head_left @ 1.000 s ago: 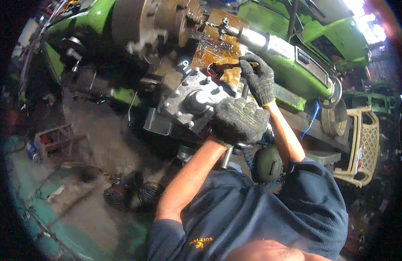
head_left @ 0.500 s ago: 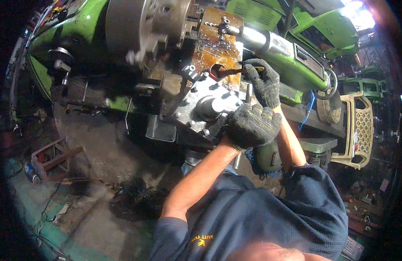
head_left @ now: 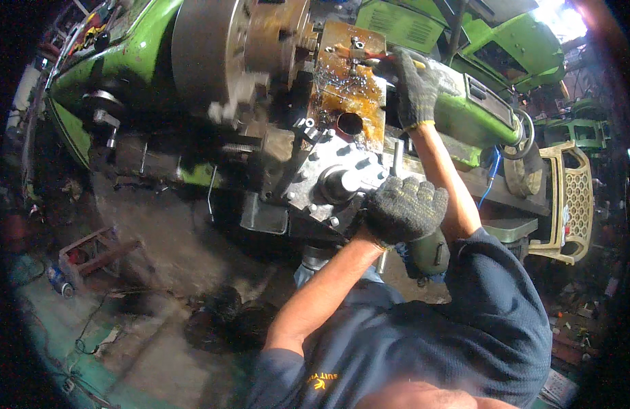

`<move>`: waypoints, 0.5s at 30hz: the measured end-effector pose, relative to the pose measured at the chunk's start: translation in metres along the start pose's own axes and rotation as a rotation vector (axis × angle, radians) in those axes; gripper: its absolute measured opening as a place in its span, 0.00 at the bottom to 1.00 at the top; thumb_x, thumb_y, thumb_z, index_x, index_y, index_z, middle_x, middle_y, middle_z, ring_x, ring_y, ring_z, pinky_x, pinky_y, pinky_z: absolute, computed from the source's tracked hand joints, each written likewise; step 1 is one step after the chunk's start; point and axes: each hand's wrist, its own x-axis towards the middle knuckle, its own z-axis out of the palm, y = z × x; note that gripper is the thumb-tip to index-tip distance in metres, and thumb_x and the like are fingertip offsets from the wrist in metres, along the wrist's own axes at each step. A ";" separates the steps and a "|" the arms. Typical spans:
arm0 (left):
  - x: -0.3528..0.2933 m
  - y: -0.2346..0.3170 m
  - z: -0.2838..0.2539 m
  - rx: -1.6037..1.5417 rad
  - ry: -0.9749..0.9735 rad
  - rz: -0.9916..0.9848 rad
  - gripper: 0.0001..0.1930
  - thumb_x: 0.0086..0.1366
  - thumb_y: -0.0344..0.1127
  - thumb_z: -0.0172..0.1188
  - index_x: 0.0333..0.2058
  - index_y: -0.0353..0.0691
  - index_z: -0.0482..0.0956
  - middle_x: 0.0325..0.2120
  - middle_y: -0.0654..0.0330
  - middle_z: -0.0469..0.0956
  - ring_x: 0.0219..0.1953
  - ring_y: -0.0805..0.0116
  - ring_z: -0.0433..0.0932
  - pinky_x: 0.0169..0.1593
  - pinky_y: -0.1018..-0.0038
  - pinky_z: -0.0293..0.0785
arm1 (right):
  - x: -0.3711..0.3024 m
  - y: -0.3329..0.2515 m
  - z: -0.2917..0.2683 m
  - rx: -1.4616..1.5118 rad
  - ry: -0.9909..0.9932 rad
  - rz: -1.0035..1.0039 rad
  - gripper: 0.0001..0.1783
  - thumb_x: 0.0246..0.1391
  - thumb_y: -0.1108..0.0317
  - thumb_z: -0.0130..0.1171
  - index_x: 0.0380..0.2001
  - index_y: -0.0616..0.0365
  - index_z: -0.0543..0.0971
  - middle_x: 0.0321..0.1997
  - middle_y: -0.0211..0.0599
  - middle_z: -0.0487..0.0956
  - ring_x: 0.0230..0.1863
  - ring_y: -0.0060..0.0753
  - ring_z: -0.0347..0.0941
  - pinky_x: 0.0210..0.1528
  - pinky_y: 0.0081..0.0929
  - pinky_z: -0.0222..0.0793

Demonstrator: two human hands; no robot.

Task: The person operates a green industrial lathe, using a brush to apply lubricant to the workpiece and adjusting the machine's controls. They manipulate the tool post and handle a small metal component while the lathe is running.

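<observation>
Filling the upper half of the view, a green lathe point(head_left: 117, 65) stretches across, its big grey chuck point(head_left: 204, 58) toward the left. Green too, the tailstock point(head_left: 475, 129) lies on the other side, ending in a handwheel. Between them runs a brown plate point(head_left: 369, 102), wet with an oily sheen and strewn with glinting flecks. Nearer the person sits a bolted tool post point(head_left: 311, 170), and below that a grey box-like piece point(head_left: 264, 217) – whether it holds anything, I cannot tell.

Just right of the tool post, the left hand point(head_left: 407, 210), in a dark knitted glove, is curled into a fist beside an upright metal rod point(head_left: 398, 157); what its fingers close on is hidden. The right hand point(head_left: 416, 92), gloved alike, is raised beside the plate, fingers pinched together around a slim brush-like tool point(head_left: 375, 58).

Farther down the plate is a round opening point(head_left: 349, 123), too dark inside to show its contents. The tool lies well apart from it – its red part reaches left from the fingers over the plate's far end, near a bolt point(head_left: 356, 46), and its yellowish end pokes out on the right.
</observation>
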 end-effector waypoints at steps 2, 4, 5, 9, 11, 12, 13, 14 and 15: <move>0.001 -0.002 -0.001 -0.003 -0.011 0.001 0.05 0.52 0.36 0.62 0.24 0.50 0.74 0.17 0.67 0.67 0.22 0.68 0.73 0.25 0.69 0.68 | 0.012 0.014 0.017 0.082 -0.004 -0.044 0.16 0.62 0.59 0.66 0.44 0.61 0.84 0.36 0.34 0.86 0.34 0.21 0.80 0.38 0.22 0.76; 0.002 0.001 0.001 -0.020 -0.002 0.007 0.05 0.51 0.36 0.62 0.23 0.50 0.74 0.17 0.67 0.67 0.21 0.69 0.72 0.24 0.69 0.68 | 0.027 0.031 0.022 0.047 0.003 -0.001 0.16 0.62 0.59 0.66 0.44 0.61 0.84 0.36 0.33 0.86 0.35 0.21 0.80 0.38 0.22 0.75; -0.001 0.001 0.004 -0.011 -0.026 0.001 0.05 0.53 0.38 0.63 0.24 0.51 0.74 0.17 0.67 0.67 0.21 0.68 0.72 0.24 0.67 0.67 | 0.028 0.031 0.027 0.033 0.000 0.021 0.16 0.62 0.60 0.66 0.44 0.61 0.84 0.36 0.33 0.86 0.35 0.21 0.80 0.38 0.22 0.75; -0.005 0.002 0.007 0.038 -0.045 -0.001 0.06 0.55 0.42 0.64 0.25 0.53 0.75 0.17 0.67 0.67 0.20 0.65 0.71 0.24 0.64 0.66 | 0.023 0.032 0.036 -0.132 0.063 -0.067 0.14 0.61 0.61 0.67 0.43 0.61 0.85 0.36 0.37 0.86 0.38 0.24 0.81 0.42 0.24 0.76; -0.005 0.004 0.006 0.046 -0.041 -0.001 0.07 0.55 0.43 0.64 0.25 0.54 0.75 0.18 0.67 0.67 0.21 0.65 0.71 0.25 0.64 0.65 | 0.017 0.026 0.027 -0.160 0.106 -0.101 0.13 0.61 0.62 0.66 0.42 0.60 0.85 0.36 0.40 0.87 0.38 0.28 0.83 0.42 0.27 0.78; -0.006 0.004 0.006 0.057 -0.049 -0.013 0.07 0.55 0.43 0.64 0.25 0.54 0.75 0.18 0.66 0.68 0.22 0.64 0.71 0.26 0.63 0.65 | 0.011 0.020 0.027 -0.196 0.109 -0.152 0.13 0.61 0.62 0.66 0.42 0.60 0.84 0.36 0.40 0.87 0.37 0.28 0.83 0.42 0.27 0.78; -0.007 0.003 0.005 0.067 -0.057 -0.024 0.07 0.55 0.44 0.64 0.26 0.54 0.75 0.19 0.66 0.68 0.22 0.64 0.72 0.26 0.63 0.65 | 0.006 0.014 0.027 -0.232 0.113 -0.203 0.13 0.61 0.62 0.66 0.41 0.60 0.84 0.36 0.40 0.87 0.37 0.29 0.84 0.42 0.28 0.79; -0.005 0.002 0.003 0.032 -0.034 -0.023 0.06 0.55 0.42 0.63 0.25 0.52 0.75 0.18 0.65 0.68 0.22 0.64 0.72 0.27 0.63 0.66 | 0.001 0.007 0.023 -0.342 0.117 -0.285 0.13 0.61 0.63 0.66 0.42 0.61 0.84 0.34 0.41 0.86 0.35 0.29 0.85 0.40 0.28 0.80; -0.002 0.001 0.000 -0.002 -0.011 -0.022 0.06 0.54 0.40 0.62 0.24 0.50 0.75 0.18 0.65 0.69 0.22 0.64 0.73 0.27 0.64 0.67 | -0.004 0.002 0.022 -0.276 0.089 -0.267 0.12 0.62 0.63 0.66 0.42 0.61 0.84 0.34 0.40 0.86 0.35 0.28 0.85 0.40 0.28 0.80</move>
